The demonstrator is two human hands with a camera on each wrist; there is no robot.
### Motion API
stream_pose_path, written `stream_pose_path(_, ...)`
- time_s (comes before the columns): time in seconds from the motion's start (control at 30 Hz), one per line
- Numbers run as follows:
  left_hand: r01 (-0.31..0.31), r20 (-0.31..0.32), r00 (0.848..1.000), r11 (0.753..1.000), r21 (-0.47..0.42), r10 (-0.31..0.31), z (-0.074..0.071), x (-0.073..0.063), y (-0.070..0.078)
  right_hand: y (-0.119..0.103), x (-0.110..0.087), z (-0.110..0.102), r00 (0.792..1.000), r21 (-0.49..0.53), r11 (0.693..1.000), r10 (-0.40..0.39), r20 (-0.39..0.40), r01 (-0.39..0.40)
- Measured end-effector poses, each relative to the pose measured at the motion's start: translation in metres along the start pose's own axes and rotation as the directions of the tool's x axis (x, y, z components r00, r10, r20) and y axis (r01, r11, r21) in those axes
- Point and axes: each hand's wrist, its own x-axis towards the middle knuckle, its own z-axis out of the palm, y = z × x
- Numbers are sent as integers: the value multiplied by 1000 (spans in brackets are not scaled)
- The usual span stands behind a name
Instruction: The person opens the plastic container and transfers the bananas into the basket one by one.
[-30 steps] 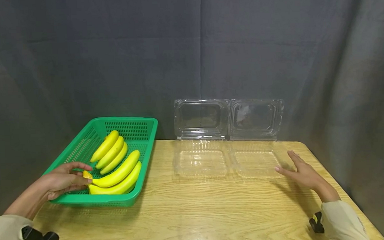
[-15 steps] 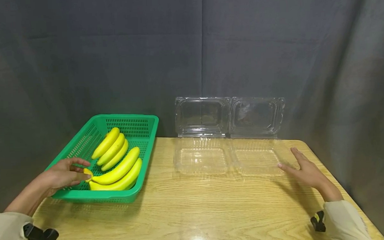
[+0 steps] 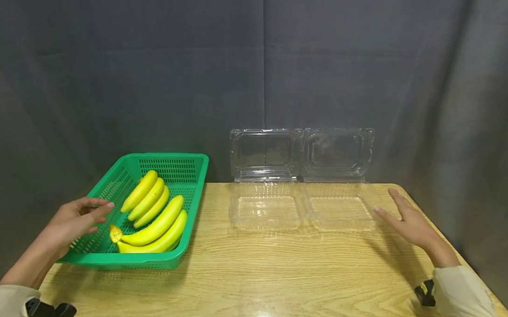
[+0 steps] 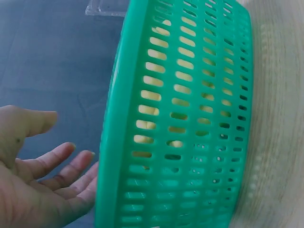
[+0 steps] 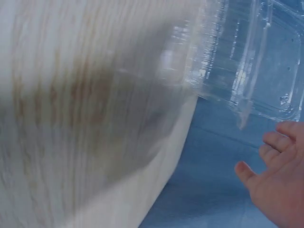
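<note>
Plainly, nothing bears readable writing: the left hand (image 3: 73, 220) hovers with fingers spread at the green basket (image 3: 186, 161) of bananas (image 3: 155, 222); the right hand (image 3: 409, 223), fingers straight, lies just beside the clear clamshell box (image 3: 341, 211).

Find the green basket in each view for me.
Head: basket at left, on the table, left hand over its rim.
Left wrist: fills the centre, seen side-on, hand beside it.
Right wrist: not in view.
Shared landmark: the table's wood grain.

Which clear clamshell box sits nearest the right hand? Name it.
The right-hand clamshell box: its tray edge lies just beside the right hand; the other box sits nearer the green basket.
</note>
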Motion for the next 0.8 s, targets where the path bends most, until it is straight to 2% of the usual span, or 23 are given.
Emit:
stream_pose_path(0.1, -40, -62, 997, 999, 25, 41, 2, -1, 6, -6, -3, -3, 999, -10, 1000, -19, -32, 18)
stream_pose_path(0.2, -98, -151, 983, 993, 58, 106, 6, -3, 14, -11, -6, -7, 997, -18, 999, -39, -72, 38)
stream_pose_path(0.27, -138, -210, 966, 987, 78, 151, 9, -5, 22, -14, -8, -8, 994, -23, 998, -55, -92, 53)
stream_pose_path(0.43, -266, -311, 904, 956, 124, 292, 20, -8, 44, -26, -12, -11, 984, -29, 993, -114, -140, 111)
stream_pose_path(0.5, -326, -325, 876, 934, 143, 355, 26, -9, 52, -34, -13, -11, 977, -31, 990, -144, -160, 141)
stream_pose_path(0.63, -426, -315, 831, 888, 171, 459, 41, -9, 67, -52, -17, -11, 962, -35, 979, -205, -181, 202)
stream_pose_path(0.73, -471, -293, 806, 857, 209, 515, 53, -11, 76, -64, -21, -12, 952, -41, 970, -242, -187, 239)
stream_pose_path(0.8, -490, -268, 797, 840, 234, 540, 61, -13, 82, -71, -24, -12, 942, -46, 962, -272, -196, 268)
